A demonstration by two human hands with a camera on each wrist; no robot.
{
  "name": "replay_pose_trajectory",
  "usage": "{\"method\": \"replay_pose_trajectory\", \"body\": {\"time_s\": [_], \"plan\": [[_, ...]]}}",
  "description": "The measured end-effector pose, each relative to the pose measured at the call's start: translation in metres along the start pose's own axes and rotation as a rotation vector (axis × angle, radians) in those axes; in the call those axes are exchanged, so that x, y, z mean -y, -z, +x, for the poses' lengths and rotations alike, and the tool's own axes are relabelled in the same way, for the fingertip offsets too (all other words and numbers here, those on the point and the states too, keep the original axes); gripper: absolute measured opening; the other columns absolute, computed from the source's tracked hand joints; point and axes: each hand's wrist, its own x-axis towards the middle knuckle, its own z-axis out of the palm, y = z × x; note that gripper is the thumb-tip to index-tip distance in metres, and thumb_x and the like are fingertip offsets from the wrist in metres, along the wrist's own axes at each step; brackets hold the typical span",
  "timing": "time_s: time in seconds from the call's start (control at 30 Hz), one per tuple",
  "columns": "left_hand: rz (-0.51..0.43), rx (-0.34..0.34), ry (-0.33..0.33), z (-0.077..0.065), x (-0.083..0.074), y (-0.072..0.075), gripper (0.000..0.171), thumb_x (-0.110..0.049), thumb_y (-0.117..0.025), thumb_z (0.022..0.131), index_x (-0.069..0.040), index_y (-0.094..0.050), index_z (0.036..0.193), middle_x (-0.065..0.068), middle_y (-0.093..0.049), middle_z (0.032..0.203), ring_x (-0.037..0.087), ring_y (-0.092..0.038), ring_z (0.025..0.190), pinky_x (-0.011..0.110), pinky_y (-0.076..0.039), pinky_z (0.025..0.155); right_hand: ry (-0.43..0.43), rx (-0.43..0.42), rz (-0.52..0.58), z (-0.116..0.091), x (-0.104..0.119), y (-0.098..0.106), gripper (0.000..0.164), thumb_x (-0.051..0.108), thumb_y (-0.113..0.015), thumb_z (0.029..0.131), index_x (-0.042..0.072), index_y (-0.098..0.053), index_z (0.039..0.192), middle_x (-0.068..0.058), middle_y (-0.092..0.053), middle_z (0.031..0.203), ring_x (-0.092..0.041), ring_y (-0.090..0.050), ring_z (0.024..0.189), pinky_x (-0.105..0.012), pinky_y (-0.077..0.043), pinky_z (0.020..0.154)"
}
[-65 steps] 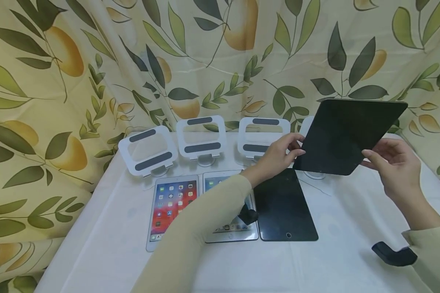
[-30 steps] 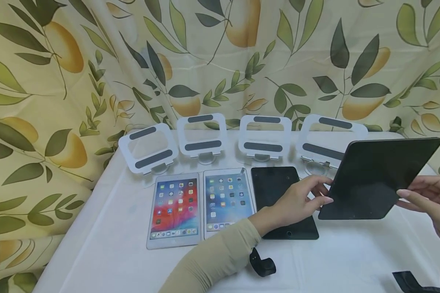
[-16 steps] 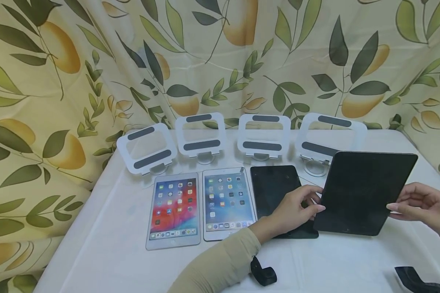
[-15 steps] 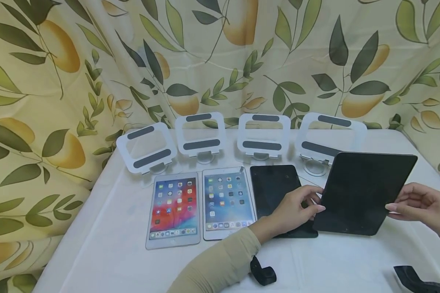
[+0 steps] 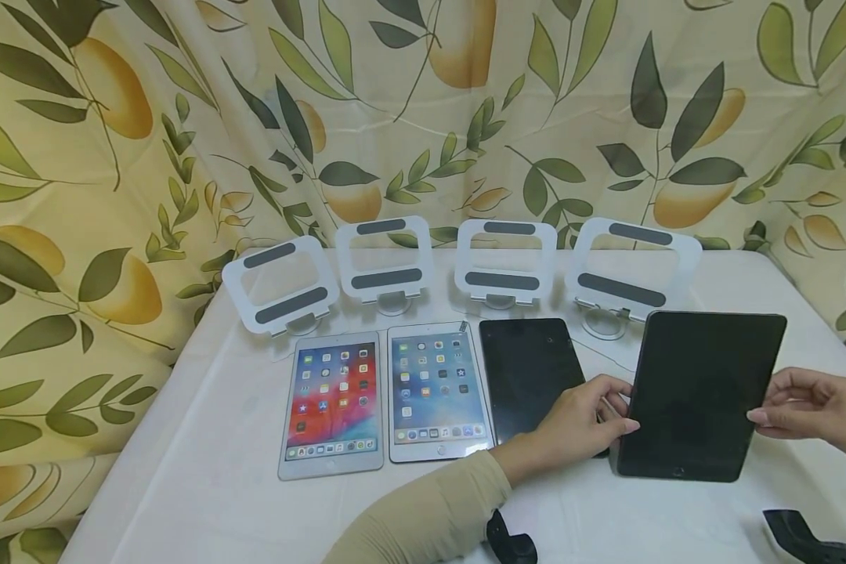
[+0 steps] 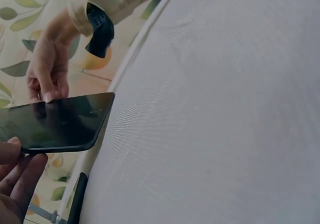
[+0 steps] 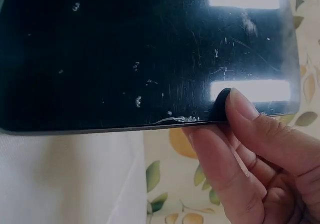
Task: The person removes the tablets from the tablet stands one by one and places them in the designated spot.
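A black tablet (image 5: 701,392) with a dark screen is held tilted over the right part of the table, its home button end low. My left hand (image 5: 581,419) pinches its left edge, thumb on the screen side and fingers behind. My right hand (image 5: 814,411) pinches the opposite edge the same way; the right wrist view shows the thumb on the scuffed, reflective glass (image 7: 150,59). Under my left hand lies a second black tablet (image 5: 529,368), partly covered. To its left lie a white tablet with a blue screen (image 5: 439,388) and a white tablet with a red-blue screen (image 5: 333,403).
Several white tablet stands with grey pads line the back: the far left stand (image 5: 292,304), two middle stands (image 5: 392,279) (image 5: 502,280) and the right stand (image 5: 622,291). White cloth covers the table (image 5: 204,501). Behind hangs a fruit-patterned curtain (image 5: 409,117).
Both hands have brought the black tablet from above the right stand down and toward the front. In the last half second it has dropped a little lower and turned straighter.
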Motion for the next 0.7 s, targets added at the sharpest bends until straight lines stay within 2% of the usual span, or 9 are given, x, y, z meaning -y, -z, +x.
{"method": "replay_pose_trajectory", "body": {"time_s": [0.1,0.13,0.23,0.33,0.43,0.57,0.7], "plan": [[-0.047,0.023,0.07,0.0,-0.001,-0.001,0.033,-0.007,-0.067,0.086,-0.005,-0.054,0.116,0.001,-0.066,0.091,-0.016,-0.05,0.063,0.004,-0.042,0.059,-0.08,0.013,-0.039,0.001,0.0,0.0,0.021,0.003,-0.068,0.084,0.017,-0.056,0.094,-0.004,-0.067,0.082,-0.017,-0.07,0.073,-0.033,-0.057,0.064],[-0.064,0.032,0.093,0.0,-0.001,-0.001,0.033,-0.008,-0.067,0.086,-0.005,-0.054,0.116,0.001,-0.066,0.091,-0.016,-0.051,0.062,0.004,-0.042,0.058,-0.102,0.026,-0.059,0.001,0.004,-0.001,0.019,0.005,-0.068,0.085,0.01,-0.055,0.098,-0.005,-0.066,0.082,-0.017,-0.069,0.073,-0.033,-0.057,0.065],[-0.108,0.05,0.139,-0.001,0.0,-0.001,0.032,-0.007,-0.068,0.086,-0.004,-0.055,0.115,0.001,-0.066,0.09,-0.015,-0.052,0.061,0.006,-0.044,0.057,-0.138,0.044,-0.112,0.003,0.004,-0.003,0.034,0.015,-0.07,0.084,-0.005,-0.049,0.102,-0.006,-0.065,0.083,-0.016,-0.069,0.074,-0.032,-0.057,0.067],[-0.113,0.055,0.148,-0.002,0.001,-0.001,0.031,-0.006,-0.069,0.085,-0.003,-0.055,0.112,0.003,-0.067,0.089,-0.014,-0.053,0.062,0.006,-0.044,0.057,-0.158,0.049,-0.156,0.006,-0.008,-0.006,0.048,0.023,-0.072,0.083,-0.009,-0.046,0.108,-0.009,-0.064,0.086,-0.015,-0.068,0.076,-0.032,-0.057,0.068],[-0.115,0.047,0.153,-0.002,0.001,0.0,0.031,-0.005,-0.07,0.083,-0.001,-0.057,0.11,0.002,-0.067,0.086,-0.013,-0.053,0.064,0.005,-0.045,0.059,-0.184,0.069,-0.216,0.002,0.022,-0.015,0.049,0.017,-0.07,0.085,-0.013,-0.043,0.112,-0.009,-0.061,0.088,-0.012,-0.066,0.074,-0.031,-0.057,0.068],[-0.125,0.044,0.165,-0.002,0.004,0.001,0.031,-0.004,-0.072,0.081,0.0,-0.058,0.108,0.001,-0.067,0.083,-0.014,-0.051,0.063,0.006,-0.046,0.061,-0.2,0.112,-0.258,-0.006,0.087,-0.026,0.038,0.005,-0.065,0.086,-0.019,-0.043,0.107,-0.007,-0.059,0.085,-0.008,-0.062,0.07,-0.03,-0.057,0.068],[-0.107,0.058,0.201,-0.003,0.005,0.0,0.032,-0.005,-0.074,0.08,-0.001,-0.058,0.107,-0.003,-0.067,0.08,-0.013,-0.051,0.062,0.006,-0.046,0.061,-0.223,0.146,-0.242,-0.007,0.093,-0.03,0.038,0.007,-0.066,0.087,-0.018,-0.045,0.106,-0.006,-0.059,0.084,-0.01,-0.063,0.071,-0.03,-0.057,0.068]]}}
